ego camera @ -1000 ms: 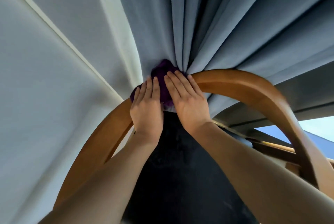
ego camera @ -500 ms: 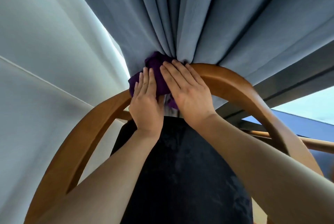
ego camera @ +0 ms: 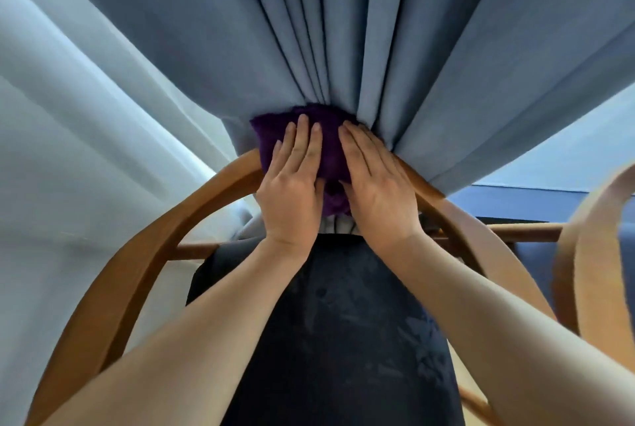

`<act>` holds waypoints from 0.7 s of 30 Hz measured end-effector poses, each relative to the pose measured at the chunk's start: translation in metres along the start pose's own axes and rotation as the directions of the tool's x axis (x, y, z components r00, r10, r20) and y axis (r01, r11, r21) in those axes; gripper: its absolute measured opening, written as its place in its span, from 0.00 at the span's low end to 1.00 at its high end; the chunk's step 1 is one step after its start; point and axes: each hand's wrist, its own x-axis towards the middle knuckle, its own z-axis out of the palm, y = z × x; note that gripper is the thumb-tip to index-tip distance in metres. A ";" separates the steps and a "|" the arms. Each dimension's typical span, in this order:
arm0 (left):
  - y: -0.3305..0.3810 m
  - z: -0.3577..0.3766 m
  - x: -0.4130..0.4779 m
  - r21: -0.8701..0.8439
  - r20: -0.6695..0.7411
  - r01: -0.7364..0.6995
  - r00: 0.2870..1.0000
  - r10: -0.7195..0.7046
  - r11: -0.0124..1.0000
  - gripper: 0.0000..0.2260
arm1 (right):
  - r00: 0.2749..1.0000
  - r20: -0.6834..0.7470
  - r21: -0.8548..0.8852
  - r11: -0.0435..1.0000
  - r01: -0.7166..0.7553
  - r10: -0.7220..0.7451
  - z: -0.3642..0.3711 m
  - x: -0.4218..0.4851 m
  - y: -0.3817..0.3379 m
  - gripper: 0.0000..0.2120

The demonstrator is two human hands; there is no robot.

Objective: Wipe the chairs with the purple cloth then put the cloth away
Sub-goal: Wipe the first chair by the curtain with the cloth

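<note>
Pressing: left hand (ego camera: 290,193) and right hand (ego camera: 378,192), both flat with straight fingers, on the purple cloth (ego camera: 268,133).
Cloth place: on top rail of the chair (ego camera: 154,254), touching the curtain (ego camera: 378,30) behind.

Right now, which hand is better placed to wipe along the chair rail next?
Left, probably. The left hand lies flat on the purple cloth where the chair rail curves away bare; the right hand presses beside the curtain, which drapes over the rail there.
</note>
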 end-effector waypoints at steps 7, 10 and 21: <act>0.063 0.044 0.002 -0.070 0.169 -0.395 0.900 0.401 0.916 0.22 | 0.938 -0.044 -0.077 0.935 -0.347 0.344 -0.011 -0.072 0.054 0.30; 0.088 0.066 -0.009 -0.100 0.251 -0.439 0.857 0.450 0.893 0.21 | 0.930 -0.042 -0.183 0.912 -0.367 0.366 -0.024 -0.101 0.073 0.30; 0.142 0.045 -0.038 -0.259 0.518 -0.297 0.760 0.391 0.919 0.35 | 0.873 -0.053 -0.282 0.831 -0.478 0.484 -0.055 -0.142 0.074 0.27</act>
